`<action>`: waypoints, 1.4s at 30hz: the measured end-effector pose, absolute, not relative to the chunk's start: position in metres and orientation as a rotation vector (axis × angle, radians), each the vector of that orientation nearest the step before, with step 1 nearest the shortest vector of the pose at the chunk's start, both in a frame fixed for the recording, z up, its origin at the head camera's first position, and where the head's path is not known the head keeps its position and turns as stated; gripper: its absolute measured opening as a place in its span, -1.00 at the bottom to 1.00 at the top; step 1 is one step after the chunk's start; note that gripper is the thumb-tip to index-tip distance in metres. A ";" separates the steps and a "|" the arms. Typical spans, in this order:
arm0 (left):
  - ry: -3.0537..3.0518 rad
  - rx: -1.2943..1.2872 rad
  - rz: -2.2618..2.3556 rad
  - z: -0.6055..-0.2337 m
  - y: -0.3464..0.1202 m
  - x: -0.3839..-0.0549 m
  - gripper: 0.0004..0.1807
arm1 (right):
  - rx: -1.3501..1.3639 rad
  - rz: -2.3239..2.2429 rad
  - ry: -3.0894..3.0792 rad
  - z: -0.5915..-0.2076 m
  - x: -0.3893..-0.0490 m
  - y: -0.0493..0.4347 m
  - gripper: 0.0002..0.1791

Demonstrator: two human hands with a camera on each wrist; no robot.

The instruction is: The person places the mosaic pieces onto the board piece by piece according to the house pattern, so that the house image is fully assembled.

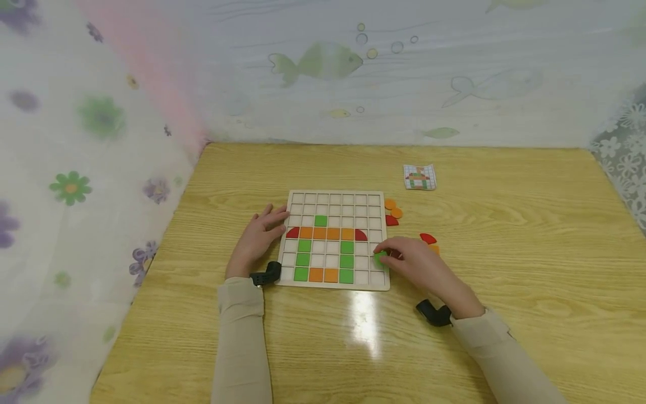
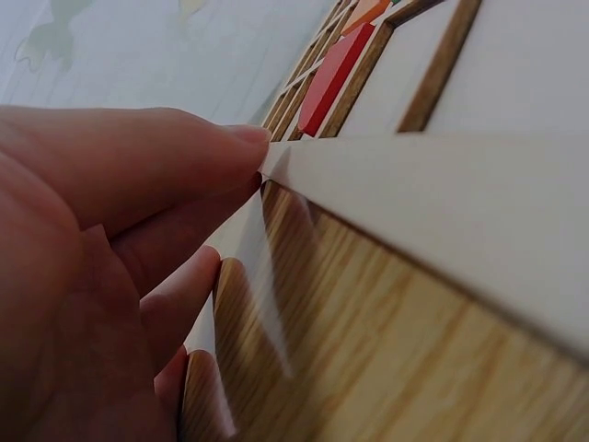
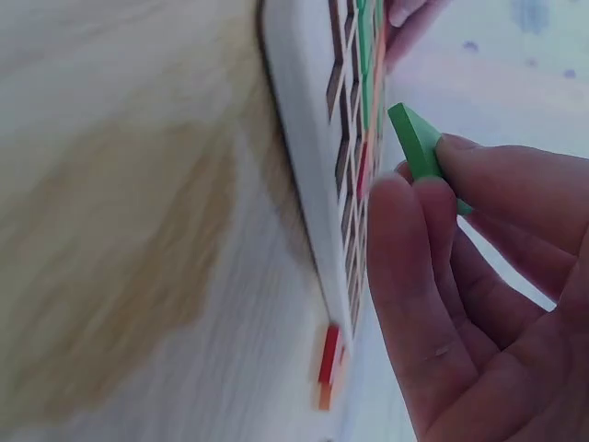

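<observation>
A wooden grid board (image 1: pixel 330 198) lies on the table with coloured tiles set in its cells. An orange row (image 1: pixel 320 233) has a red rounded piece (image 1: pixel 293 233) at its left end and another at its right. Two green columns stand below, with orange tiles between their bottom ends; a single green square (image 1: pixel 320 221) sits above. My left hand (image 1: pixel 256 238) rests at the board's left side, its fingertips (image 2: pixel 248 135) touching the edge. Between thumb and fingers, my right hand (image 1: pixel 416 261) pinches a green square tile (image 3: pixel 419 143) over the board's right edge.
Orange round pieces (image 1: pixel 396 213) and a red piece (image 1: pixel 392 220) lie by the board's upper right. Another red piece (image 1: pixel 428 238) and an orange one (image 1: pixel 435 249) show beyond my right hand. Farther back is a small card (image 1: pixel 420 177) printed with a coloured grid pattern.
</observation>
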State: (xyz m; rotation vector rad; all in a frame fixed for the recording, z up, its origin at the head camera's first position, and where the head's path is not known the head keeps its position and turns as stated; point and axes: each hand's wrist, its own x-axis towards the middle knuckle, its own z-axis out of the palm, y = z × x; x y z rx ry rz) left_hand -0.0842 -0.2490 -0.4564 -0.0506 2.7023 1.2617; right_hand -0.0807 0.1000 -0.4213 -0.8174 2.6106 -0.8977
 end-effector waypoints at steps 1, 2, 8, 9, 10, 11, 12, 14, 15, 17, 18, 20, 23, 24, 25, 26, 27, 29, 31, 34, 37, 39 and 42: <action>2.703 -0.045 1.259 -0.456 -0.249 -0.084 -0.57 | -0.817 -0.898 2.605 -0.421 -0.083 0.097 -0.82; 2.702 -0.038 1.257 -0.456 -0.249 -0.084 -0.57 | -0.821 -0.903 2.599 -0.421 -0.085 0.094 -0.83; 2.709 -0.020 1.267 -0.455 -0.250 -0.084 -0.58 | -0.774 -0.901 2.563 -0.419 -0.095 0.076 -0.81; 2.709 -0.018 1.269 -0.455 -0.250 -0.084 -0.58 | -0.769 -0.896 2.551 -0.418 -0.096 0.073 -0.81; 2.710 -0.014 1.270 -0.455 -0.250 -0.084 -0.58 | -0.769 -0.892 2.540 -0.418 -0.098 0.070 -0.81; 2.710 -0.011 1.268 -0.455 -0.250 -0.084 -0.58 | -0.779 -0.889 2.532 -0.418 -0.099 0.068 -0.80; 2.709 -0.010 1.269 -0.455 -0.250 -0.084 -0.58 | -0.793 -0.892 2.524 -0.418 -0.101 0.064 -0.80; 2.709 -0.011 1.267 -0.455 -0.250 -0.084 -0.58 | -0.824 -0.902 2.520 -0.419 -0.105 0.058 -0.80; 2.711 -0.011 1.264 -0.455 -0.250 -0.084 -0.58 | -0.845 -0.906 2.523 -0.420 -0.107 0.055 -0.79; 2.709 -0.012 1.273 -0.455 -0.250 -0.084 -0.58 | -0.880 -0.911 2.526 -0.420 -0.112 0.049 -0.79; 2.702 -0.014 1.288 -0.455 -0.250 -0.084 -0.58 | -0.887 -0.911 2.525 -0.421 -0.115 0.045 -0.79; 2.691 -0.013 1.317 -0.455 -0.250 -0.083 -0.58 | -0.889 -0.903 2.514 -0.421 -0.120 0.039 -0.80; 2.677 -0.015 1.344 -0.457 -0.249 -0.083 -0.58 | -0.876 -0.891 2.504 -0.423 -0.127 0.031 -0.80; 2.677 -0.016 1.339 -0.457 -0.249 -0.083 -0.58 | -0.876 -0.888 2.503 -0.423 -0.129 0.029 -0.79; 2.679 -0.019 1.331 -0.458 -0.249 -0.083 -0.58 | -0.879 -0.890 2.502 -0.424 -0.132 0.026 -0.79; 2.682 -0.021 1.320 -0.458 -0.249 -0.083 -0.58 | -0.882 -0.889 2.505 -0.425 -0.134 0.024 -0.79; 2.683 -0.022 1.313 -0.458 -0.249 -0.082 -0.59 | -0.880 -0.886 2.509 -0.426 -0.136 0.022 -0.79; 2.685 -0.031 1.315 -0.458 -0.249 -0.082 -0.59 | -0.871 -0.889 2.515 -0.427 -0.142 0.017 -0.78; 2.688 -0.029 1.317 -0.458 -0.250 -0.082 -0.58 | -0.854 -0.890 2.522 -0.428 -0.147 0.013 -0.78; 2.689 -0.033 1.332 -0.458 -0.249 -0.082 -0.58 | -0.826 -0.882 2.533 -0.428 -0.154 0.008 -0.76; 2.681 -0.038 1.344 -0.458 -0.250 -0.082 -0.59 | -0.802 -0.869 2.528 -0.428 -0.158 0.004 -0.75; 2.678 -0.038 1.347 -0.457 -0.250 -0.082 -0.58 | -0.791 -0.857 2.527 -0.428 -0.161 0.002 -0.75; 2.675 -0.040 1.361 -0.457 -0.250 -0.082 -0.59 | -0.791 -0.845 2.527 -0.429 -0.164 -0.001 -0.75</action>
